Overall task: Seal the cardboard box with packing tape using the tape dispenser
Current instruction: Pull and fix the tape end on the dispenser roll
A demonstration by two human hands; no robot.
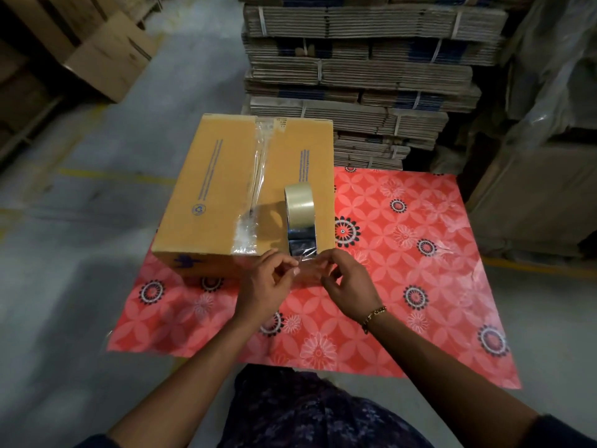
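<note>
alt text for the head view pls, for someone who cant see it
Both hands, left hand and right hand, pinch a strip of clear tape pulled from a tape roll standing on a cardboard box. The box's centre seam is already taped; it sits on a red floral sheet.

both arms are extended fwd; left hand (265,279) & right hand (347,281) are held close together, fingertips pinched, a bracelet (373,316) worn on right wrist.

Closed cardboard box (226,189), seam taped; tape roll (299,202) upright on top.
</note>
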